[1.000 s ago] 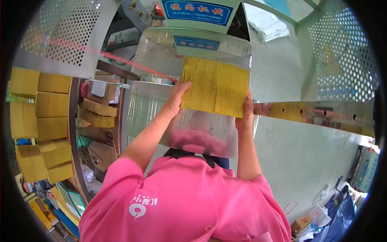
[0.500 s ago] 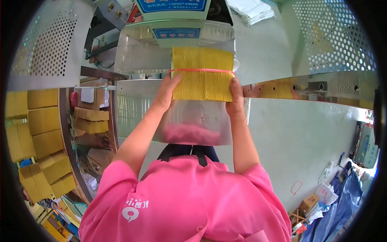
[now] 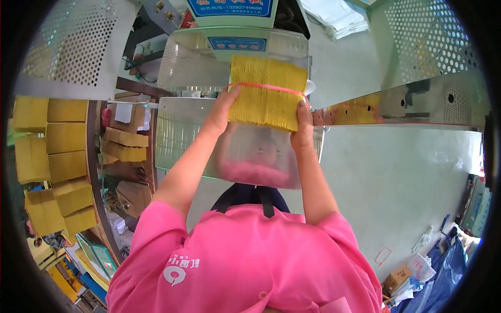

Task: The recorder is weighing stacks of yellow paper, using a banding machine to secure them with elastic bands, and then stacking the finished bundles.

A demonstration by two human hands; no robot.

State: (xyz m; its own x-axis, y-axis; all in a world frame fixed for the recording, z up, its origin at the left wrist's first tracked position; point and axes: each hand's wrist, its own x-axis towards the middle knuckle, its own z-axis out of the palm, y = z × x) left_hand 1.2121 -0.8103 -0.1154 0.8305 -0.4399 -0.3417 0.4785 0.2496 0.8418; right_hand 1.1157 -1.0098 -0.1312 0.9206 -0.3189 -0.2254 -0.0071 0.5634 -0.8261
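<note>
Gripping the yellow stack [image 3: 267, 93] from both sides, the left hand [image 3: 222, 116] and the right hand [image 3: 302, 125] are closed on it at the upper centre of the frame. The left hand is pressed against the stack's left edge, with the fingers reaching up to the pink band [image 3: 266, 86]; the right hand is set against the lower right corner, fingertips on the stack's face. The stack is thus held between the two hands, upright, in front of the shiny steel guard [image 3: 229, 151] of the machine [image 3: 235, 31], with its top edge just below the machine's blue label.

Several risks can be judged from this hold. The stack is bound by a single thin band near its upper part, so the lower sheets could be fanned out or dropped if the squeeze is relaxed. The band could be snapped or slid off by the left fingers lying on it. Since the stack is carried close to the guard and the steel rail [image 3: 407, 107] at the right, a corner could be caught on a metal edge and the sheets bent. More yellow stacks [image 3: 49, 141] are piled at the left of the frame, well apart from the hands.
</note>
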